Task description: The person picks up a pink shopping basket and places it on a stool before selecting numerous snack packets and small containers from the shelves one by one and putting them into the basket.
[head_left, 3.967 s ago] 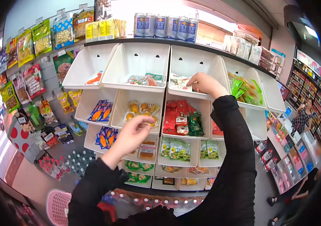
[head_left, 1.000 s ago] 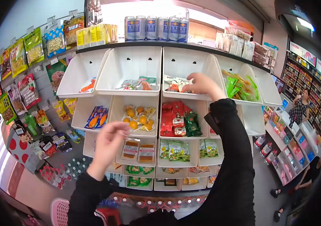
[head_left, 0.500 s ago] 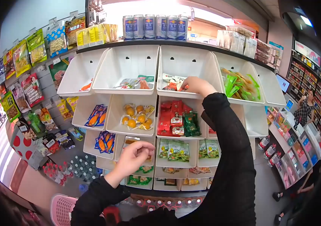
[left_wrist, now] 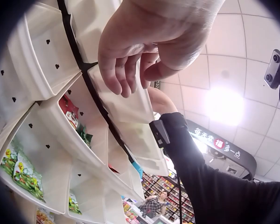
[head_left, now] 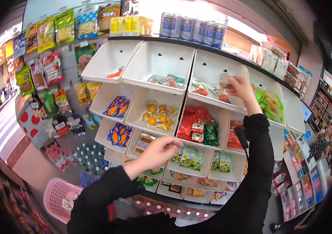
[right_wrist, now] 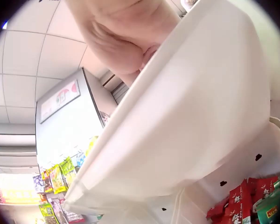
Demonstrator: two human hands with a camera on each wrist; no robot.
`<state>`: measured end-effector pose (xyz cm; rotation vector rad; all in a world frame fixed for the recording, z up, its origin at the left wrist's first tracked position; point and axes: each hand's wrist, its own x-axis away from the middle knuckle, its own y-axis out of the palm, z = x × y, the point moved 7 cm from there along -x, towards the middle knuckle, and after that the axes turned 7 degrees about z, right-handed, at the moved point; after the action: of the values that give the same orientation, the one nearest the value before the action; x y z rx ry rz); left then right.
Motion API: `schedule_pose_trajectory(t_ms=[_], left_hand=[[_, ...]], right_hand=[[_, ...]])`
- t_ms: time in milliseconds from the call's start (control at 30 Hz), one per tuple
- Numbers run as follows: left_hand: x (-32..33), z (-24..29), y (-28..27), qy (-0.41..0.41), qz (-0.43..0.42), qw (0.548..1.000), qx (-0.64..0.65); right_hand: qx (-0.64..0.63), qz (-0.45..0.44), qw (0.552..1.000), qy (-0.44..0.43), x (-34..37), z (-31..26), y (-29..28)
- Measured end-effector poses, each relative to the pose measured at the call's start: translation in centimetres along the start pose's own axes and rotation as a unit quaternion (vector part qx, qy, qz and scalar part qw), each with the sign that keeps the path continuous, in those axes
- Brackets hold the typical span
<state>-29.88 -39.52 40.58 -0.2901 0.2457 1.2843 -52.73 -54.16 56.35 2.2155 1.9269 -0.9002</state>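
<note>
In the head view my right hand (head_left: 241, 91) pinches a small snack packet (head_left: 223, 79), pale and partly see-through, above the front of a white top-row bin (head_left: 213, 74). More white-and-red packets (head_left: 202, 89) lie inside that bin. The bin wall (right_wrist: 177, 112) hides the right fingertips in the right wrist view. My left hand (head_left: 155, 154) hovers before the lower bins, near green snack bags (head_left: 191, 158), its fingers loosely bent. Nothing is in the left hand (left_wrist: 154, 39) in the left wrist view.
Neighbouring bins hold orange snacks (head_left: 166, 123), red packets (head_left: 193, 123) and long green bags (head_left: 265, 103). Cans (head_left: 187, 27) line the top shelf. A pink basket (head_left: 49, 201) with a packet in it stands at lower left. Bottles (head_left: 172, 210) stand below the bins.
My right hand has risen from among the packets, now with one pinched in its fingers. The left hand shifted right. The head view has turned and tilted, bringing more of the pink basket into sight.
</note>
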Motion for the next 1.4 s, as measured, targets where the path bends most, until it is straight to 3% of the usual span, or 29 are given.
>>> schedule_pose_trajectory(t_ms=[67,133,233,533,633,767,900,967,1000,1033,1100,1167,1233,1267,1367,1400], left_hand=[[-0.7,-0.2,0.8,-0.003,-0.017,1.0,-0.01],[-1.2,0.3,2.3,0.042,-0.057,0.997,-0.022],[-1.7,0.3,4.4,0.051,-0.08,0.995,0.018],[-3.5,0.6,8.1,0.039,-0.126,0.99,0.041],[-6.4,2.0,8.0,-0.033,-0.108,0.982,0.154],[-10.1,3.8,8.8,-0.074,-0.085,0.931,0.348],[-12.2,4.7,10.2,-0.124,-0.079,0.894,0.422],[-11.2,6.3,10.8,-0.092,-0.146,0.888,0.425],[-10.4,6.6,10.5,-0.074,-0.141,0.905,0.395],[-10.0,6.0,10.6,-0.079,-0.138,0.903,0.399],[-9.1,5.7,10.3,0.007,-0.135,0.91,0.391],[-6.8,4.7,9.1,-0.001,-0.132,0.913,0.386],[-3.7,3.5,7.5,0.013,-0.134,0.908,0.396],[-2.5,2.2,7.0,0.028,-0.151,0.9,0.409],[2.1,-1.7,3.4,0.018,-0.104,0.885,0.454],[4.0,-3.3,1.9,-0.004,-0.077,0.89,0.45]], right_hand=[[-0.005,-0.002,1.0,-0.008,0.4,0.2,-0.9],[0.096,0.078,0.989,-0.085,0.6,0.1,-2.8],[0.129,0.101,0.981,-0.107,2.1,-0.4,-4.0],[0.168,0.069,0.978,-0.105,3.4,-1.2,-4.9],[0.133,0.055,0.982,-0.126,5.2,-2.6,-4.3],[0.159,0.042,0.972,-0.166,9.1,-4.8,-3.4],[0.195,0.031,0.956,-0.215,12.9,-7.2,-2.7],[0.248,0.025,0.934,-0.255,15.4,-8.5,-1.8],[0.299,0.028,0.907,-0.296,16.8,-9.2,-1.2],[0.299,0.022,0.908,-0.292,17.9,-9.4,-0.6],[0.319,-0.006,0.893,-0.316,20.2,-9.6,0.8],[0.3,-0.037,0.904,-0.301,21.5,-8.1,1.4],[0.09,-0.049,0.98,-0.171,22.4,-5.0,2.3],[0.047,-0.085,0.988,-0.123,22.5,-2.2,2.8],[-0.052,-0.134,0.984,-0.102,24.1,2.6,7.3],[-0.121,-0.149,0.981,-0.021,25.0,4.3,9.8]])
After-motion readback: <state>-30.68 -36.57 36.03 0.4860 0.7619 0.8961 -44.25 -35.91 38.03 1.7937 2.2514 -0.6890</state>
